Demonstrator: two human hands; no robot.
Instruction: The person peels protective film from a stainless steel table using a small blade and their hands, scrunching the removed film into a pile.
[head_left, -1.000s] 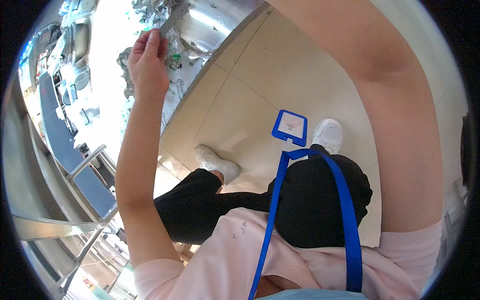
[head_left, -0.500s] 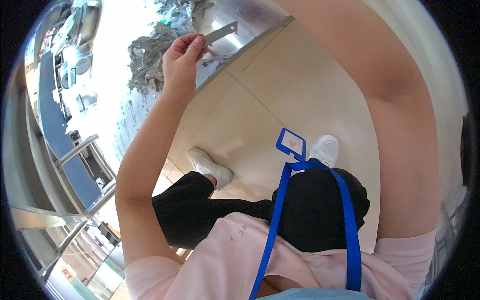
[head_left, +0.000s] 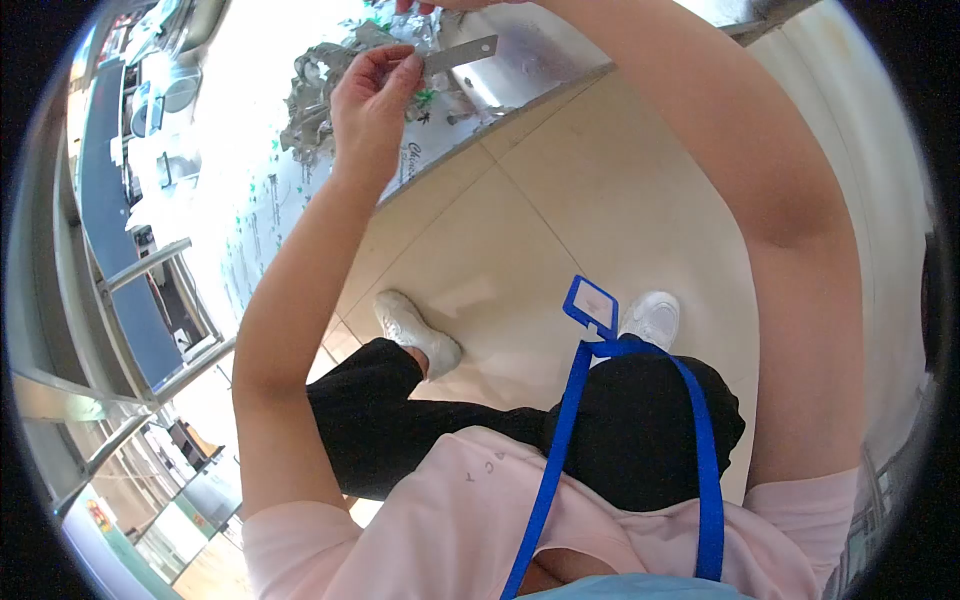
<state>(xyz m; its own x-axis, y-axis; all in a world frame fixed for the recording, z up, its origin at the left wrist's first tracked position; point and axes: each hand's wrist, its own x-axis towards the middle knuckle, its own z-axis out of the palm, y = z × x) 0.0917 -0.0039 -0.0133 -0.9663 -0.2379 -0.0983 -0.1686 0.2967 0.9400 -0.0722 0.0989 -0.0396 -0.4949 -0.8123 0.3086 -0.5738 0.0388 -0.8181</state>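
Over the worktable, my left hand (head_left: 375,110) pinches a flat grey metal strip (head_left: 462,55) between thumb and fingers. The strip has a hole near its free end, which points right. Beside and behind this hand lies a heap of crumpled grey scraps (head_left: 308,100), glossy and foil-like. My right hand (head_left: 445,3) reaches across to the top edge of the view. Only a little of it shows, with some fingertips near the heap; most of its fingers are cut off, and anything it holds is hidden.
A printed white sheet (head_left: 262,215) covers part of the metal worktable (head_left: 545,70), whose edge runs diagonally above the tiled floor (head_left: 460,240). A badge (head_left: 592,305) hangs from my blue lanyard (head_left: 708,480). Metal rails (head_left: 150,278) stand at left.
My left hand has shifted slightly right and up with the metal strip, which is now closer to level. Part of my right hand has come into view at the top.
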